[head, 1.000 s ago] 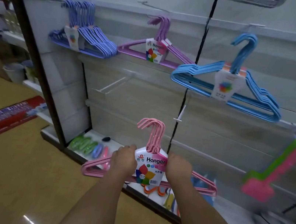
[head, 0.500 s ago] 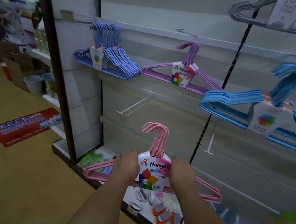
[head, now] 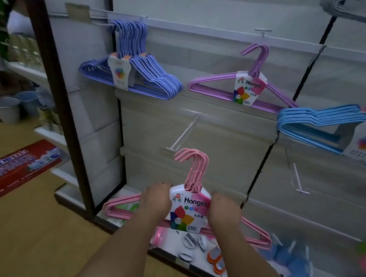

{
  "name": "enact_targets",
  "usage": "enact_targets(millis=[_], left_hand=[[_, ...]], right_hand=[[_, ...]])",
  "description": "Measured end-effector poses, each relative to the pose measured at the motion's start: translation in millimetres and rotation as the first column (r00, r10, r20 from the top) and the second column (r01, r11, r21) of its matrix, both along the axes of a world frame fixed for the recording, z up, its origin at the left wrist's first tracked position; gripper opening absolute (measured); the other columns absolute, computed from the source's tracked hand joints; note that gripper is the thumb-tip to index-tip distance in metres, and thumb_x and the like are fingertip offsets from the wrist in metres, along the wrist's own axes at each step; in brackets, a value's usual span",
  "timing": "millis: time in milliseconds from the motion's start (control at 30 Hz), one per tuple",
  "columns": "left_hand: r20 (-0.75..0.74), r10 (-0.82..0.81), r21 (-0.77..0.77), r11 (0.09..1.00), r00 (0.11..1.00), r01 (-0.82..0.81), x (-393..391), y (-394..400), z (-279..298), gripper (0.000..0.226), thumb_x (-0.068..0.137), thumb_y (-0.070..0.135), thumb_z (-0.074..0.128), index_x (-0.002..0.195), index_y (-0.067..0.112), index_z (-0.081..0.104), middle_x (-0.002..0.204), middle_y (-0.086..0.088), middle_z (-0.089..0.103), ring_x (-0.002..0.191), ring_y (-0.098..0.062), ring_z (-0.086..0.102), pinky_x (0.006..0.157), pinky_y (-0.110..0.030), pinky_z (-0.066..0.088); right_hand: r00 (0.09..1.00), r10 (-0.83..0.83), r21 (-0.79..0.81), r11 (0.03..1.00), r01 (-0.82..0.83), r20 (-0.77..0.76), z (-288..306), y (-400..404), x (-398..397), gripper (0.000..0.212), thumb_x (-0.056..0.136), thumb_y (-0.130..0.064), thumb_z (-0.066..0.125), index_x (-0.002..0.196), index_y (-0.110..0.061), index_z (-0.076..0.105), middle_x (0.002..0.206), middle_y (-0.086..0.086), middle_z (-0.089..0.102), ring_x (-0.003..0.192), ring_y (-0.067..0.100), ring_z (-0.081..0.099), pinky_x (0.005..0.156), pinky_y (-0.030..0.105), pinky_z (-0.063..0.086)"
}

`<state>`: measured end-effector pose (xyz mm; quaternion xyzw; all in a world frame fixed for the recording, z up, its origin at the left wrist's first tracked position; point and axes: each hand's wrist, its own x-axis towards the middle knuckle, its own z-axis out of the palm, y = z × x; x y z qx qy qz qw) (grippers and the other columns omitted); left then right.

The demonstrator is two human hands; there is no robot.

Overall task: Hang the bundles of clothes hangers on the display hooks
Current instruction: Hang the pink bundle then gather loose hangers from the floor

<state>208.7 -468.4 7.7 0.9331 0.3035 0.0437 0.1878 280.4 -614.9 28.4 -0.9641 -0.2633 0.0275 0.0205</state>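
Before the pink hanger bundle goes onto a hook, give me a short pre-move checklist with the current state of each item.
1. Left hand grips the pink hanger bundle: ok.
2. Right hand grips it: ok.
3. Bundle upright, hooks on top: ok.
4. Empty display hook free above the bundle: ok.
5. Bundle hooks already over that hook: not ok, they sit below its tip.
6. Hook firmly seated in the panel: cannot tell.

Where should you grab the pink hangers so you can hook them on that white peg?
Best by the sloping shoulders of the pink hanger bundle, one hand on each side of the label, coming from below and behind, probably. The left hand and right hand grip there, leaving the hooks on top free to meet the empty white peg.
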Motion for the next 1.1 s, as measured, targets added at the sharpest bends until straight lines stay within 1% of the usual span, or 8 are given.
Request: enact_targets(millis=[133, 333, 433, 600, 833, 900, 1000, 1100], left_hand=[[0.015, -0.015, -0.005, 1.0, 1.0, 0.015, 6, 22, 0, 0.014, 0.089, 0.011, 0.052, 0.1, 0.016, 0.058, 0.098, -0.004, 0.064, 0.087, -0.021, 0.061, 0.072, -0.033, 0.051], [0.036, -0.013, 0.011, 1.0, 0.999, 0.012, 25, 46, 17, 0.022, 0.083, 0.005, 0.056, 0.102, 0.016, 0.057, 0.104, -0.005, 0.063, 0.096, -0.024, 0.06, 0.069, -0.031, 0.042], [0.037, -0.023, -0.005, 1.0, 0.999, 0.024, 37, 56, 19, 0.024, 0.081, 0.006, 0.056, 0.103, 0.017, 0.061, 0.104, -0.005, 0.066, 0.094, -0.024, 0.062, 0.069, -0.03, 0.043], [0.039, -0.059, -0.055, 0.997, 0.997, 0.061, 53, 62, 5, 0.018, 0.083, 0.007, 0.055, 0.097, 0.015, 0.063, 0.101, -0.007, 0.066, 0.09, -0.025, 0.062, 0.068, -0.031, 0.045], [0.002, -0.196, -0.088, 0.977, 0.981, 0.195, 68, 67, -23, 0.022, 0.085, 0.008, 0.052, 0.104, 0.014, 0.058, 0.106, -0.009, 0.063, 0.095, -0.028, 0.06, 0.076, -0.034, 0.049], [-0.002, -0.25, -0.104, 0.963, 0.968, 0.249, 71, 74, -31, 0.027, 0.084, 0.009, 0.049, 0.109, 0.014, 0.058, 0.109, -0.01, 0.06, 0.098, -0.028, 0.058, 0.081, -0.036, 0.049], [-0.003, -0.323, -0.075, 0.944, 0.946, 0.322, 77, 83, -43, 0.036, 0.089, 0.011, 0.042, 0.124, 0.014, 0.053, 0.119, -0.01, 0.057, 0.108, -0.029, 0.053, 0.092, -0.038, 0.045], [-0.048, -0.372, -0.049, 0.928, 0.927, 0.37, 80, 87, -60, 0.039, 0.092, 0.012, 0.043, 0.131, 0.016, 0.046, 0.124, -0.008, 0.054, 0.111, -0.027, 0.051, 0.095, -0.038, 0.042]], right_hand=[[1.0, -0.014, -0.005, 1.0, 0.014, 0.01, 3, 21, 5, 0.026, 0.098, -0.01, 0.039, 0.122, -0.012, 0.047, 0.115, 0.006, 0.063, 0.103, 0.025, 0.062, 0.071, 0.03, 0.041], [0.999, -0.033, 0.019, 0.999, 0.032, 0.034, 8, 50, 31, 0.023, 0.097, -0.01, 0.041, 0.119, -0.012, 0.048, 0.11, 0.006, 0.063, 0.099, 0.025, 0.062, 0.068, 0.03, 0.04], [0.999, -0.028, 0.035, 0.999, 0.026, 0.037, 4, 59, 44, 0.023, 0.097, -0.01, 0.042, 0.119, -0.013, 0.047, 0.109, 0.006, 0.063, 0.096, 0.024, 0.063, 0.067, 0.03, 0.041], [0.997, -0.073, 0.036, 0.997, 0.072, 0.037, -5, 59, 53, 0.022, 0.098, -0.013, 0.042, 0.119, -0.013, 0.047, 0.108, 0.004, 0.064, 0.095, 0.022, 0.063, 0.065, 0.027, 0.039], [0.985, -0.17, -0.009, 0.985, 0.17, -0.02, -26, 59, 57, 0.026, 0.098, -0.011, 0.04, 0.123, -0.013, 0.045, 0.113, 0.005, 0.063, 0.1, 0.023, 0.062, 0.069, 0.029, 0.041], [0.976, -0.215, -0.012, 0.976, 0.215, -0.008, -36, 61, 57, 0.023, 0.097, -0.009, 0.04, 0.118, -0.013, 0.048, 0.111, 0.004, 0.064, 0.097, 0.023, 0.063, 0.066, 0.029, 0.041], [0.963, -0.27, 0.019, 0.963, 0.27, -0.009, -53, 67, 55, 0.019, 0.097, -0.012, 0.041, 0.114, -0.014, 0.049, 0.104, 0.002, 0.065, 0.091, 0.021, 0.063, 0.064, 0.027, 0.038], [0.947, -0.318, 0.03, 0.947, 0.32, -0.049, -70, 71, 54, 0.017, 0.097, -0.016, 0.044, 0.113, -0.015, 0.05, 0.1, 0.001, 0.064, 0.08, 0.018, 0.057, 0.063, 0.027, 0.039]])
